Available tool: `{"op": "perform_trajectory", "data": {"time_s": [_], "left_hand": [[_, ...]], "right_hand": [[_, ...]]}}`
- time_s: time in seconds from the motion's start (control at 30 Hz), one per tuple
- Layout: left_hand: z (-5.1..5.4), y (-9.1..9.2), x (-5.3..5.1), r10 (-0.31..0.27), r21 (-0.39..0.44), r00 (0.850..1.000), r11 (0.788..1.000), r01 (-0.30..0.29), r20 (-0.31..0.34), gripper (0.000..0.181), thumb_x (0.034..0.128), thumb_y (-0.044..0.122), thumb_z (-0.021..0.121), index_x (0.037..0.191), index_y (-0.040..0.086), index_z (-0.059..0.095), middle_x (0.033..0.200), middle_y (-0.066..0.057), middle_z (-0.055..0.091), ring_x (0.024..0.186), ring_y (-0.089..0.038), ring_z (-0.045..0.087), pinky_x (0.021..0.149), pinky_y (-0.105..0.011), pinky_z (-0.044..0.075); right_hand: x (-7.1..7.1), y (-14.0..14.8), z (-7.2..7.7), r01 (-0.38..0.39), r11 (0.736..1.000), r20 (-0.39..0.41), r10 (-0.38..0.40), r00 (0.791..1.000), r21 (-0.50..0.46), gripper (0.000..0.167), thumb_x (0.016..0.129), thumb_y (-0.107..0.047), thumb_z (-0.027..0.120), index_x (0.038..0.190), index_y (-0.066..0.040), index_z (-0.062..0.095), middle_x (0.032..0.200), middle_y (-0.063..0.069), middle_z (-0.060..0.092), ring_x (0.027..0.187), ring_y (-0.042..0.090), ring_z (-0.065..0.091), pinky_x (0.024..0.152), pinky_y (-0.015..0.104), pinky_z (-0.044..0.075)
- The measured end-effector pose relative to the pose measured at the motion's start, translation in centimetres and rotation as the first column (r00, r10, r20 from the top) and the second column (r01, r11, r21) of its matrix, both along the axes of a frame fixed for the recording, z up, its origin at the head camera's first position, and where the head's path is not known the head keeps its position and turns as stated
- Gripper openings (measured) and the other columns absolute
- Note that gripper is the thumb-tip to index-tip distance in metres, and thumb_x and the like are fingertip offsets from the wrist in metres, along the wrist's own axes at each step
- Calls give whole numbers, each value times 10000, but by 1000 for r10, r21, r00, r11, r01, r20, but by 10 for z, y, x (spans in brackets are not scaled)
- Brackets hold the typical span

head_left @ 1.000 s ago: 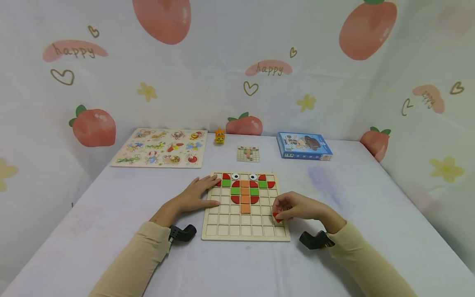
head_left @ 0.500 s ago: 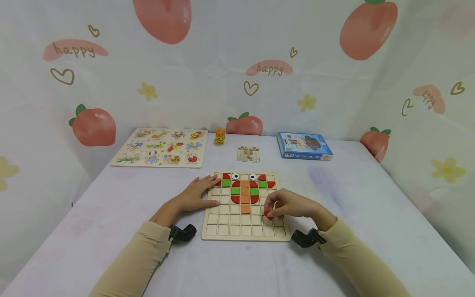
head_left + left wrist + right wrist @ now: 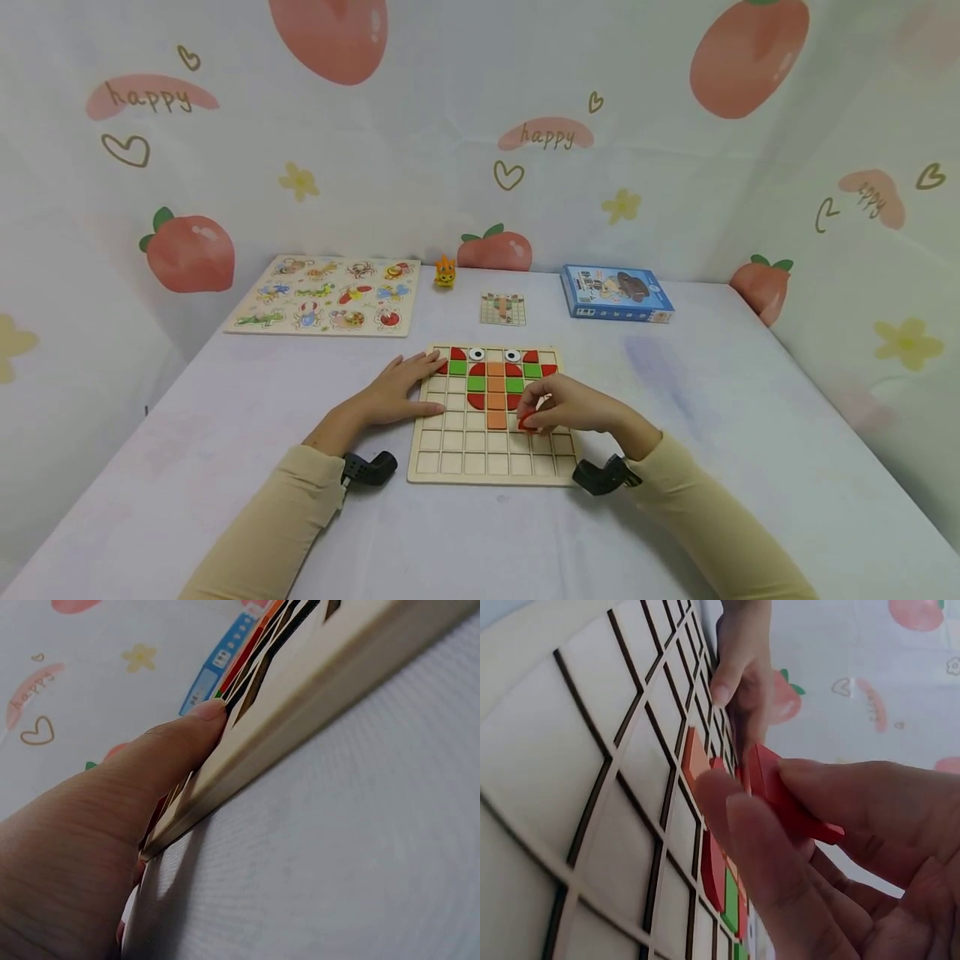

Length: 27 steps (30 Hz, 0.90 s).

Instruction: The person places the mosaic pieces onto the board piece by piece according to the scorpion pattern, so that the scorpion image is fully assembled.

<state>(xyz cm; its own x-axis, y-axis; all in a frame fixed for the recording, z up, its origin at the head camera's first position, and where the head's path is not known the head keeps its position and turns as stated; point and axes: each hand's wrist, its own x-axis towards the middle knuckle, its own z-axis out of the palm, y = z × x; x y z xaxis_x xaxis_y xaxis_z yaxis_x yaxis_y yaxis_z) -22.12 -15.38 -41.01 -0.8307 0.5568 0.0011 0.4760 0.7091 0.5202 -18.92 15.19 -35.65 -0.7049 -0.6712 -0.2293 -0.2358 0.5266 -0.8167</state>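
Observation:
A wooden grid board [image 3: 457, 465] lies on the table, with red, green and orange tiles and two eye discs in its upper cells. An orange tile column [image 3: 497, 400] runs down its middle. My left hand [image 3: 390, 392] rests on the board's left side, fingers spread; in the left wrist view the thumb [image 3: 169, 750] lies over the board's edge. My right hand [image 3: 577, 407] pinches a red tile [image 3: 769, 791] between thumb and fingers, just right of the lower orange tiles. The tile is tilted above the board, and fingers cover part of it.
Behind the board lies a small pattern card [image 3: 503, 309]. An insect puzzle board [image 3: 324, 313] is at the back left, beside an orange toy figure [image 3: 445, 273]. A blue box [image 3: 617, 293] lies at the back right. Black devices sit at both wrists.
My right hand has moved left and slightly away from me over the board, carrying the red tile from near the right edge towards the orange column. The left hand has stayed in place.

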Motion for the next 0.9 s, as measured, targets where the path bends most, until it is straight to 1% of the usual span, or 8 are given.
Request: {"op": "perform_trajectory", "data": {"time_s": [0.17,0.27,0.4,0.53,0.63,0.77,0.9], "left_hand": [[0,0,0,1,3,1000,1000,-1,3,824,820,521,632,1471,141,299,1552,-71,220,1443,-296,156,1170,-524,28],[-1,-1,-1,1,-2,1000,1000,-1,1,823,821,526,627,1472,146,297,1553,-66,220,1444,-290,155,1171,-521,29],[-2,-1,-1,1,-8,1000,1000,-1,-3,823,821,529,625,1472,149,296,1553,-61,221,1444,-287,157,1171,-521,34],[-3,-2,-1,4,-11,1000,1000,-4,-3,824,820,527,627,1473,149,294,1554,-62,219,1444,-289,158,1170,-523,36],[-4,-2,-1,7,-12,1000,1000,-7,-2,823,820,530,627,1473,155,295,1554,-61,220,1445,-286,156,1171,-520,35],[-4,-1,-2,5,-12,1000,1000,-5,1,825,819,541,622,1473,160,295,1554,-62,220,1445,-288,154,1171,-522,33],[-3,-1,-2,4,-13,1000,1000,-4,2,825,819,539,622,1473,158,294,1555,-62,217,1445,-288,152,1172,-518,29]], "right_hand": [[-1,-7,-1,5,1000,-9,-5,1000,8,112,843,-85,670,929,-15,654,884,66,650,660,122,603,630,262,561],[-2,-11,-1,2,1000,-27,-2,1000,9,166,818,-111,707,947,-24,652,843,44,650,679,114,571,632,220,530],[-3,-17,-3,-2,1000,-35,3,999,4,210,794,-130,736,954,-24,650,791,14,622,709,119,531,644,202,484],[-2,-25,-4,-32,999,-42,32,999,9,150,812,-118,715,925,-30,671,792,13,629,714,107,539,658,205,486],[-1,-29,-3,-61,998,-76,64,995,34,123,839,-99,679,935,-25,700,840,41,673,734,86,551,681,194,494],[1,-34,-4,-63,996,-104,70,992,70,144,856,-75,649,962,-8,719,903,69,705,750,59,555,691,174,492],[3,-37,-7,-39,996,-116,48,992,78,118,841,-70,665,930,-17,721,850,53,701,708,55,546,654,176,488]]}}
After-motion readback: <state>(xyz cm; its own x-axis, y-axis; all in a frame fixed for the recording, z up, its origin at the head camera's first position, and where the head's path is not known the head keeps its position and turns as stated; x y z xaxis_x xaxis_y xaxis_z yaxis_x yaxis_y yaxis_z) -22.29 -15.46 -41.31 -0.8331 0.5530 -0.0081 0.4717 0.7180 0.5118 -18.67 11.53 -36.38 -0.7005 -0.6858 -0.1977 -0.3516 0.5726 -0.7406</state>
